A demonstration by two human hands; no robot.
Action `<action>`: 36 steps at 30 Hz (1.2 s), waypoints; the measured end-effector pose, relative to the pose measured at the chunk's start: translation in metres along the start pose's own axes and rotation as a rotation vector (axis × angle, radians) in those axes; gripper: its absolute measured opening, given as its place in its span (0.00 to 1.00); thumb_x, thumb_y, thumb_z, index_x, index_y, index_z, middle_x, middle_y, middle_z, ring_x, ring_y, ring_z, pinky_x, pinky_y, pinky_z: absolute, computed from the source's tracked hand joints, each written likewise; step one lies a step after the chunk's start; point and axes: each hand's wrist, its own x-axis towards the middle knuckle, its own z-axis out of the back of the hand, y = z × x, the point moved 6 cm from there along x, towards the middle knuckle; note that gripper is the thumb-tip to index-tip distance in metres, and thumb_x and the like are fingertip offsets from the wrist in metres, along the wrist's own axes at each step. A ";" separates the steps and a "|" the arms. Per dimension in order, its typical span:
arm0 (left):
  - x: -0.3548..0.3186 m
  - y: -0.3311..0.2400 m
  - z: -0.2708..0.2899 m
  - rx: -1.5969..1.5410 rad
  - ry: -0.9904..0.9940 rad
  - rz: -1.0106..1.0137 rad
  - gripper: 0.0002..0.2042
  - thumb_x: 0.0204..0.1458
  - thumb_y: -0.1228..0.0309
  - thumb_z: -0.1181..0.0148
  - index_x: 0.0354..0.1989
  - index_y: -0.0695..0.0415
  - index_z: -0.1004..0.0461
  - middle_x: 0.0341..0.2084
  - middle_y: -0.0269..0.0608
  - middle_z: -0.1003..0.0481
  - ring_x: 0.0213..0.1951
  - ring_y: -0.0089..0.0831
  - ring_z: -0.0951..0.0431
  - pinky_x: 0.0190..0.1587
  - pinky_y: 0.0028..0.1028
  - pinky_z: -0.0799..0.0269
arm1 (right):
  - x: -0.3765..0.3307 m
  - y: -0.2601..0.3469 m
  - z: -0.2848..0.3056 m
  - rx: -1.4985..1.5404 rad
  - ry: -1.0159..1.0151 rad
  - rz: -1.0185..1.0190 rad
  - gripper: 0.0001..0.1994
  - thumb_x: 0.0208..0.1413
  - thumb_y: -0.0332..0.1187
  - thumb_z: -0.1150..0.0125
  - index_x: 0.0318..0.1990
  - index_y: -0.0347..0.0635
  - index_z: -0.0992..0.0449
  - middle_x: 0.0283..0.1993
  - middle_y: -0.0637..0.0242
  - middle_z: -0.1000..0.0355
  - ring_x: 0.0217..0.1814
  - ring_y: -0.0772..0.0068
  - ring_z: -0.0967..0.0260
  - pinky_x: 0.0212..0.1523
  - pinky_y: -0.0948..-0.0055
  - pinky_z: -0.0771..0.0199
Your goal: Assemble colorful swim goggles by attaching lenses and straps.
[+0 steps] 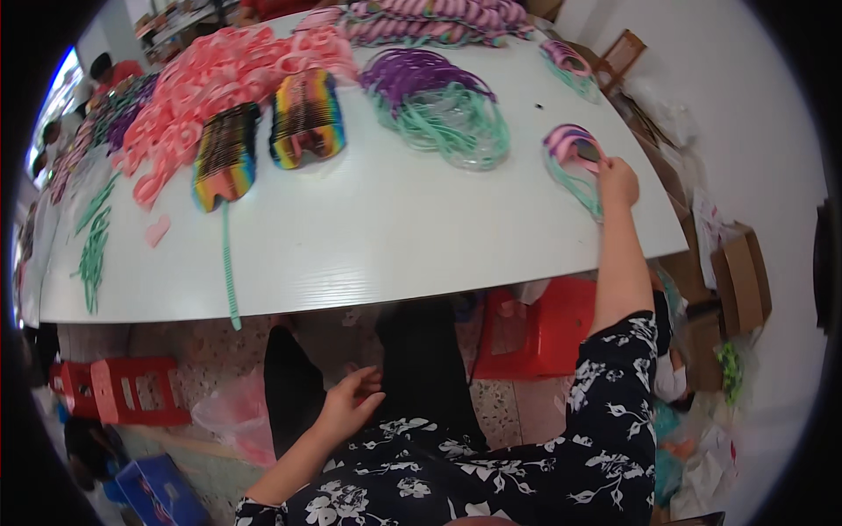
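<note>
At the right side of the white table my right hand (619, 182) is closed on the edge of a pair of swim goggles (570, 140), with a pink and purple frame, a dark lens and a mint-green strap trailing below. My left hand (353, 401) rests over my lap, its fingers loosely bent and the thumb apart, with nothing seen in it. Another pair of goggles (567, 60) lies farther back. Near the middle sits a bundle of purple and mint-green straps (438, 105). Left of it stand two stacks of rainbow-coloured lenses (307, 118), one with a mint strap (229, 267) below it.
A heap of pink frames (228, 70) covers the back left of the table (421, 237). Finished-looking goggles (430, 22) are piled at the back. Green straps (94, 254) lie at the left. Red stools (544, 329) and cardboard boxes (741, 276) stand below. A person (114, 72) sits far left.
</note>
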 end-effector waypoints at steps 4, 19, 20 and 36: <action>0.002 0.013 0.002 -0.025 -0.034 -0.046 0.23 0.54 0.76 0.35 0.59 0.65 0.32 0.48 0.48 0.22 0.47 0.33 0.19 0.53 0.30 0.24 | 0.006 -0.004 0.000 -0.106 0.064 -0.045 0.14 0.58 0.45 0.42 0.44 0.51 0.18 0.44 0.57 0.21 0.48 0.49 0.23 0.44 0.52 0.23; -0.029 -0.009 0.037 0.251 -0.225 -0.291 0.14 0.51 0.66 0.32 0.20 0.59 0.29 0.14 0.42 0.30 0.21 0.42 0.27 0.36 0.38 0.29 | -0.214 0.326 0.077 0.819 -0.199 1.044 0.07 0.50 0.28 0.32 0.38 0.41 0.20 0.34 0.63 0.24 0.36 0.59 0.26 0.38 0.65 0.27; -0.035 -0.013 0.043 0.292 -0.262 -0.374 0.15 0.51 0.66 0.32 0.19 0.59 0.30 0.14 0.42 0.31 0.21 0.43 0.27 0.34 0.38 0.31 | -0.227 0.347 0.077 0.754 -0.173 1.062 0.09 0.49 0.29 0.31 0.39 0.41 0.20 0.37 0.62 0.24 0.39 0.58 0.27 0.40 0.64 0.27; -0.057 -0.111 0.314 0.763 -1.040 -0.851 0.04 0.48 0.79 0.35 0.29 0.59 0.25 0.24 0.43 0.27 0.29 0.42 0.25 0.34 0.36 0.29 | -0.250 0.421 0.011 0.573 -0.079 0.996 0.25 0.48 0.32 0.31 0.57 0.43 0.25 0.56 0.56 0.26 0.57 0.54 0.31 0.58 0.61 0.30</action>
